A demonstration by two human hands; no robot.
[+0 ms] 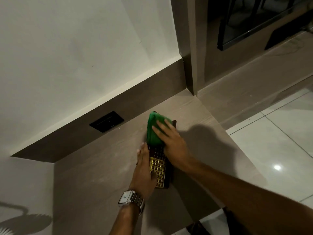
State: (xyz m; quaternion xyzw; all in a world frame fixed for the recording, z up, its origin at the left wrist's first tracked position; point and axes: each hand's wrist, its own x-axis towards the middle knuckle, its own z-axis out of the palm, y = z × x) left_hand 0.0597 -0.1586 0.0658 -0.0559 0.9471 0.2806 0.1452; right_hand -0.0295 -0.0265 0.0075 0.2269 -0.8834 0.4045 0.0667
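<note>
A small dark keyboard (158,168) with gold-lit keys lies lengthwise on a beige wood-grain counter (94,167). A folded green cloth (155,131) covers its far end. My right hand (169,139) presses flat on the cloth with fingers straight and spread. My left hand (144,170) lies along the keyboard's left edge, fingers straight, thumb resting on the lit keys; a metal wristwatch (129,199) is on that wrist.
A black socket plate (106,121) sits in the brown upstand behind the counter, below a white wall. The counter's edge runs diagonally at right above a glossy tiled floor (279,141). A dark framed cabinet (254,22) stands at the upper right.
</note>
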